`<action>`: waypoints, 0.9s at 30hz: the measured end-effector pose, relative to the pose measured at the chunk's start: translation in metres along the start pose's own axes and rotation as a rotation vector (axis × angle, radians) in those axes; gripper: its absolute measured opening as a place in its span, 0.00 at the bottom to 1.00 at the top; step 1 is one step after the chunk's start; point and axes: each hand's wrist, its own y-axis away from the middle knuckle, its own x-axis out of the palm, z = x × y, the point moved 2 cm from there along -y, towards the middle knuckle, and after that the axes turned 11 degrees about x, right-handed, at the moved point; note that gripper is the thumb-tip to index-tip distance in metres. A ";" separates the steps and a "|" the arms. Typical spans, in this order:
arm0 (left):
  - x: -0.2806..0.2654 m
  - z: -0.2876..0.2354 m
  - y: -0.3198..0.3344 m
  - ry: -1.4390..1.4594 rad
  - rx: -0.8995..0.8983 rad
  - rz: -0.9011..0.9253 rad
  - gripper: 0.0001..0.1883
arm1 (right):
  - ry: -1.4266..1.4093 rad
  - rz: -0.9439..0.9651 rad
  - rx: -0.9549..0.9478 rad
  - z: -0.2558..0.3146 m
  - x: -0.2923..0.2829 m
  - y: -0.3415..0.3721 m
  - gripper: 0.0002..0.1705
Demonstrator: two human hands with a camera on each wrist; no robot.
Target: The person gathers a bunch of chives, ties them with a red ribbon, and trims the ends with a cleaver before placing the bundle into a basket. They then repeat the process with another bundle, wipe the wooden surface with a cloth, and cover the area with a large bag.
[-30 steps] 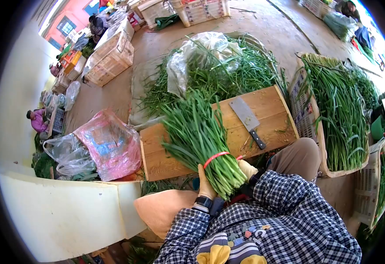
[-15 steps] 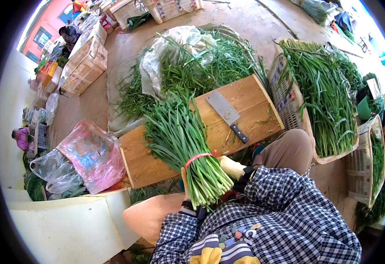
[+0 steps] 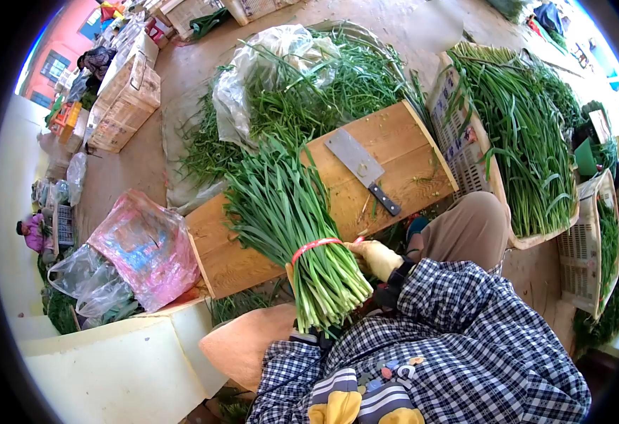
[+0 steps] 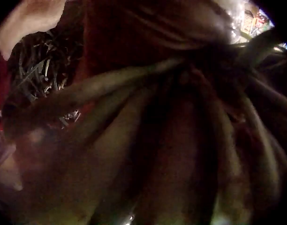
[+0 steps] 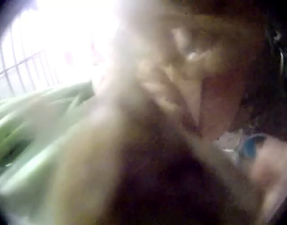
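A thick bundle of garlic chives (image 3: 281, 205) leans across my lap and the near edge of the wooden board (image 3: 225, 261), leaves pointing away and pale stem ends towards me. A red tie (image 3: 316, 245) circles its stems. My right hand (image 3: 381, 260), in a pale glove, is at the bundle's right side and pinches the loose end of the tie. Only a sliver of my left hand (image 3: 290, 274) shows at the left of the bundle, gripping it from beneath; the rest is hidden. Dark stems (image 4: 223, 136) fill the left wrist view, and the right wrist view is blurred.
A cleaver (image 3: 355, 155) lies on the board. Beyond it is a heap of loose greens (image 3: 366, 92) with clear plastic (image 3: 232, 106). A crate (image 3: 465, 152) of chives stands to the right, and a pink plastic bag (image 3: 147, 247) to the left beside a low wall (image 3: 111, 360).
The head view has shifted, and the bundle has turned slightly. My left hand, visible on the stems earlier, is now mostly behind them. My right hand has come out to the tie's loose end.
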 end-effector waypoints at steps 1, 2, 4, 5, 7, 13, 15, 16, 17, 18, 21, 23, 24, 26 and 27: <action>-0.001 0.000 0.001 0.006 0.009 0.008 0.44 | -0.261 0.159 0.137 -0.010 0.002 -0.007 0.14; -0.003 0.000 0.002 0.015 0.016 0.017 0.44 | 0.431 0.189 -0.245 -0.006 0.003 0.011 0.13; -0.011 0.000 0.005 0.024 0.037 0.029 0.43 | -0.059 0.377 0.119 -0.032 0.000 -0.020 0.15; -0.013 0.000 0.005 0.027 0.046 0.031 0.43 | -0.428 0.478 0.316 -0.036 0.010 -0.019 0.16; -0.020 0.001 0.005 0.036 0.089 0.062 0.43 | -0.421 0.365 0.472 -0.023 0.027 0.011 0.15; 0.065 -0.011 0.002 -0.230 -0.101 -0.385 0.35 | 1.130 -0.015 -0.584 -0.019 -0.021 -0.038 0.21; 0.066 -0.020 0.002 -0.518 -0.011 -0.415 0.38 | 0.418 0.093 -0.038 0.043 0.019 0.027 0.33; 0.075 -0.019 0.002 -0.440 -0.068 -0.413 0.32 | 0.543 0.198 -0.174 0.058 0.027 0.037 0.37; 0.046 -0.017 -0.005 -0.481 -0.030 -0.364 0.33 | 0.660 0.307 -0.308 0.066 0.031 0.045 0.40; 0.060 -0.019 -0.010 -0.674 0.072 -0.280 0.32 | 0.894 0.251 -0.586 0.070 0.035 0.039 0.46; 0.082 -0.019 -0.026 -0.953 0.352 0.007 0.33 | 0.919 0.269 -0.680 0.079 0.054 0.051 0.52; 0.108 -0.025 -0.037 -1.047 0.577 0.252 0.29 | 0.758 0.257 -0.619 0.092 0.059 0.062 0.53; 0.115 -0.032 -0.044 -1.038 0.617 0.238 0.29 | 0.794 0.242 -0.654 0.099 0.062 0.067 0.48; 0.127 -0.042 -0.055 -1.539 0.773 0.420 0.36 | 0.833 0.138 -0.457 0.116 0.068 0.094 0.36; 0.125 -0.046 -0.062 -1.643 0.816 0.464 0.36 | 0.804 0.328 -0.153 0.127 -0.027 0.027 0.33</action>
